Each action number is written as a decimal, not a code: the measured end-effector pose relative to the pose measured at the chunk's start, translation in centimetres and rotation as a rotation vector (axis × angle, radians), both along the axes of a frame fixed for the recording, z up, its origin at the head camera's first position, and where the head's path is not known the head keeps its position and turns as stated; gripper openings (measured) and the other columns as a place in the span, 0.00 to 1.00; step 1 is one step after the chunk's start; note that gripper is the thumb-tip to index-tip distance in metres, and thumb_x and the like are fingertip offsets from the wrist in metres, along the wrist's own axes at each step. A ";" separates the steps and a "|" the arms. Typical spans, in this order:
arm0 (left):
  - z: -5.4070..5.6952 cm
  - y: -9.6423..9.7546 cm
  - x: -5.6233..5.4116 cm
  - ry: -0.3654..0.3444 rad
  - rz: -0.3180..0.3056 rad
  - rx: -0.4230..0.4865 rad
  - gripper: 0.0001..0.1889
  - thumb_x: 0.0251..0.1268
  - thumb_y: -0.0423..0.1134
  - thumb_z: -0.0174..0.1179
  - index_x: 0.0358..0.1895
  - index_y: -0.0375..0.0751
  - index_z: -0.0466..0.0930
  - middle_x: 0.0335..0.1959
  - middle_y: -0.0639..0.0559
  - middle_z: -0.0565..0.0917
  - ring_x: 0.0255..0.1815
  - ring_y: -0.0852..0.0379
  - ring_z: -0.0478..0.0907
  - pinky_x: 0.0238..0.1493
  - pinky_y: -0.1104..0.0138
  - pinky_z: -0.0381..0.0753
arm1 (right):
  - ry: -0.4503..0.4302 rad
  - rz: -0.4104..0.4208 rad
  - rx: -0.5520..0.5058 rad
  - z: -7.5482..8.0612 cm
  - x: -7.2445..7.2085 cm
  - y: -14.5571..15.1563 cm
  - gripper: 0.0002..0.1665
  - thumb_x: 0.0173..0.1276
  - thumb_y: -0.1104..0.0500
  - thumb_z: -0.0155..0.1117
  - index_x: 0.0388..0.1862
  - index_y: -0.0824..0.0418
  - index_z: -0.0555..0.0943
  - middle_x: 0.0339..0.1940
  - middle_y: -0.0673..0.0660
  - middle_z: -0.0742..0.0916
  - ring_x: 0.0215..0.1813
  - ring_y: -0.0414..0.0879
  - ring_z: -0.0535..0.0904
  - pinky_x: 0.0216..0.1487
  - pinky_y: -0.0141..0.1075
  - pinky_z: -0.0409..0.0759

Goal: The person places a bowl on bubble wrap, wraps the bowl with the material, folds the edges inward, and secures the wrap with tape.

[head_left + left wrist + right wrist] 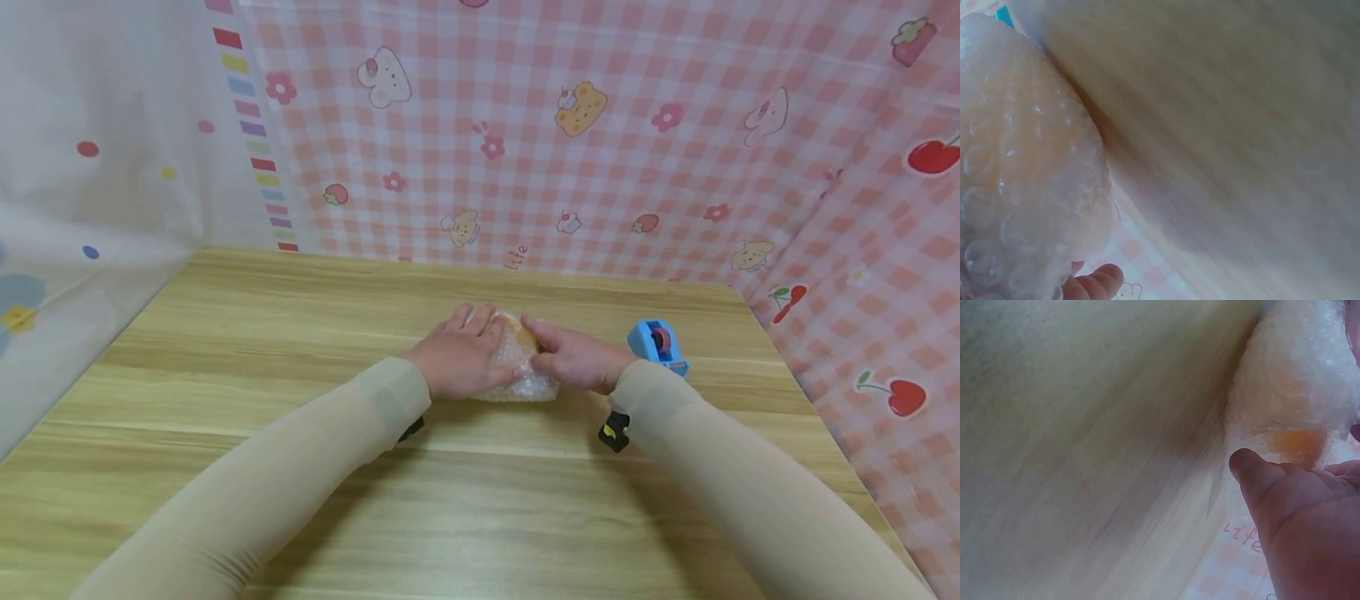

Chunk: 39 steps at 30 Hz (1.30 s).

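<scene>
A bundle of clear bubble wrap [528, 387] lies on the table between the two hands. Something yellow-orange [1300, 444] shows through the wrap; its kind cannot be made out. My left hand [457, 354] rests on the bundle's left side with its fingers spread and fairly straight. From the right, my right hand [581, 358] pinches the wrap, thumb on the near side and forefinger towards the far edge. In the left wrist view, fingertips [1104, 281] appear past the end of the bundle. The right wrist view has the thumb [1247, 462] against the wrap's edge.
A blue tape dispenser [641, 342] stands just beyond the right wrist. The wood-grain table [480, 517] meets a pink checked curtain [450, 158] at the back and right, and a whitish sheet [90, 208] at the left.
</scene>
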State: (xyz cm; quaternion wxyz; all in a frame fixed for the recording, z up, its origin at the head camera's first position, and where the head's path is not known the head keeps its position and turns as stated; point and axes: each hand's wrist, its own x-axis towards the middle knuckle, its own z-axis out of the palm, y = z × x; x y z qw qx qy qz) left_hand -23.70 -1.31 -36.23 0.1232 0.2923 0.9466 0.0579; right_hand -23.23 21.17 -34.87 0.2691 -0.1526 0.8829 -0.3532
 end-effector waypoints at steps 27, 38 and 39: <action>0.2 0.2 0.2 0.008 0.003 -0.021 0.52 0.76 0.77 0.33 0.88 0.43 0.40 0.90 0.44 0.39 0.89 0.35 0.35 0.86 0.42 0.48 | 0.366 -0.325 0.216 2.8 1.6 5.6 0.30 0.87 0.53 0.42 0.80 0.64 0.67 0.76 0.65 0.78 0.71 0.62 0.78 0.67 0.57 0.80; 0.5 0.3 0.4 -0.001 0.010 -0.013 0.51 0.76 0.77 0.35 0.88 0.43 0.42 0.90 0.44 0.40 0.89 0.34 0.35 0.86 0.42 0.49 | 0.291 -0.409 0.388 3.5 1.4 11.6 0.30 0.86 0.50 0.43 0.75 0.67 0.72 0.68 0.72 0.80 0.60 0.63 0.79 0.59 0.59 0.81; 0.5 0.3 0.4 -0.002 0.010 -0.012 0.51 0.76 0.77 0.35 0.88 0.43 0.42 0.90 0.44 0.40 0.89 0.35 0.35 0.86 0.41 0.49 | 0.292 -0.408 0.402 3.4 1.4 12.0 0.30 0.86 0.50 0.44 0.74 0.68 0.73 0.67 0.72 0.81 0.60 0.63 0.80 0.57 0.58 0.82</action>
